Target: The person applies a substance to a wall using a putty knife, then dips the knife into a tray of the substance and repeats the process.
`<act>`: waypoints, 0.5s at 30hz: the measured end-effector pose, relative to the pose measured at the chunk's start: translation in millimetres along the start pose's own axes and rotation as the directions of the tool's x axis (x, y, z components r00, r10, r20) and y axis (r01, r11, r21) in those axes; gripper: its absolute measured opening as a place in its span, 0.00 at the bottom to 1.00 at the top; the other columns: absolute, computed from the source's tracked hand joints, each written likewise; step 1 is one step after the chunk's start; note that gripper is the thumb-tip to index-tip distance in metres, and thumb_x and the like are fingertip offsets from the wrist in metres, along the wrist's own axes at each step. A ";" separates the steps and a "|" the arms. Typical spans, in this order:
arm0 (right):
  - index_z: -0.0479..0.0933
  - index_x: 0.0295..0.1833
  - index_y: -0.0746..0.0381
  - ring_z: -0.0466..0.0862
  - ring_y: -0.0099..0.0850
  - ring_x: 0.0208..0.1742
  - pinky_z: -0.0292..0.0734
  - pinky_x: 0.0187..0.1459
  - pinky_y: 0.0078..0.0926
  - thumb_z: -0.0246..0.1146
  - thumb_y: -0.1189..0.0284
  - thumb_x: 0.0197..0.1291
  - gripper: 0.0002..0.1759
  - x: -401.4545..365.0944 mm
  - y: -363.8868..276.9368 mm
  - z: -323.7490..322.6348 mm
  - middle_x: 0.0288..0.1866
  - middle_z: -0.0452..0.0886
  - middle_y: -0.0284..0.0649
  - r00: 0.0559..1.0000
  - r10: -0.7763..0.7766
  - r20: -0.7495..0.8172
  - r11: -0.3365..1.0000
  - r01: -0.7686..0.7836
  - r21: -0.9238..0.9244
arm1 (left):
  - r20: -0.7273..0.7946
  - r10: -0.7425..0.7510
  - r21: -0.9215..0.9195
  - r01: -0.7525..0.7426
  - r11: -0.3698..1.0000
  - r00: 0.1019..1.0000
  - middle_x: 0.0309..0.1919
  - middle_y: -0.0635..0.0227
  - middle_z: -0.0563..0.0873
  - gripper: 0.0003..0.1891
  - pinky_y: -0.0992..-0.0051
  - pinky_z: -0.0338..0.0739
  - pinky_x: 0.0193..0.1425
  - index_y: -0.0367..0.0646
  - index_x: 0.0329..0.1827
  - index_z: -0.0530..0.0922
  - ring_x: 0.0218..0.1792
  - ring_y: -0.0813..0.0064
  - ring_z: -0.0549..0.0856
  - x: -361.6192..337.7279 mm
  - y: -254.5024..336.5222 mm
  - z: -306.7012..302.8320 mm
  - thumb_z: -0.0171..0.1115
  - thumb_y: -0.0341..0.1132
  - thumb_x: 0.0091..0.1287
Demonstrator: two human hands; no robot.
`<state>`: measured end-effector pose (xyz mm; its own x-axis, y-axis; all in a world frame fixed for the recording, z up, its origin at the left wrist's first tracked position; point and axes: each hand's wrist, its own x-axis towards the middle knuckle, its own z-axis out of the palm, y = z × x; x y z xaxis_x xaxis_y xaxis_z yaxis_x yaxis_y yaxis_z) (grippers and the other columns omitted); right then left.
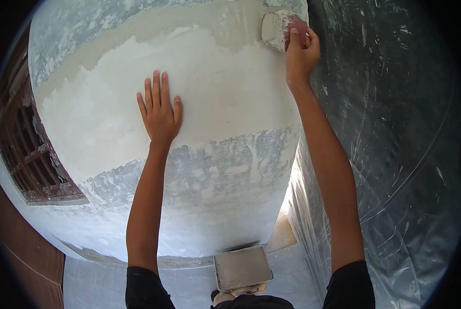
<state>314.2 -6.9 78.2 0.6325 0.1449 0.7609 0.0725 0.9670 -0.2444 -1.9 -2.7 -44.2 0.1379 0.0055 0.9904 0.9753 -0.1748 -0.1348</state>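
Head view: both my arms are raised against the wall [225,103], with me standing close to it.
Right hand [300,54]: closed around the trowel [274,28], fingers over its reddish back.
Trowel: up in the top right, blade coated white and pressed to the wall at the edge of the grey wet band [163,31].
Left hand [159,113]: open and holding nothing, palm flat and fingers spread on the pale smooth patch at mid-height.
Wall below: rough and blotchy grey, with no smooth coat.
Tray [242,268]: low by my feet at the foot of the wall, filled with grey mix.
Plastic sheet [390,129]: hangs just right of the trowel, streaked with splashes.
Window grille [29,149]: dark wood, far left, well apart from both hands.
Risk 1: if the pale patch is soft, my flat palm could leave a print or drag in it.
Risk 2: the reach is at full stretch, so uneven pressure could leave ridges or let the blade skid off the corner into the sheet.
Risk 3: the tray is close underfoot, and a step back could tip it.
Risk 4: drips from the blade could fall onto my arm.
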 end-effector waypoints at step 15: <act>0.77 0.61 0.70 0.87 0.36 0.53 0.82 0.53 0.34 0.69 0.71 0.66 0.21 32.7 49.2 -31.0 0.52 0.86 0.48 0.971 0.033 -0.235 0.996 -0.052 -0.075 | 0.028 0.000 -0.017 0.001 1.000 1.000 0.86 0.68 0.60 0.33 0.50 0.41 0.88 0.52 0.87 0.58 0.86 0.62 0.55 0.4 -2.2 -2.4 0.50 0.43 0.78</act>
<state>362.3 38.9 72.4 0.7979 0.1234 0.5900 0.0972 0.9396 -0.3281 -4.4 -4.7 -43.4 0.1425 0.0328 0.9893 0.9723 -0.1916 -0.1337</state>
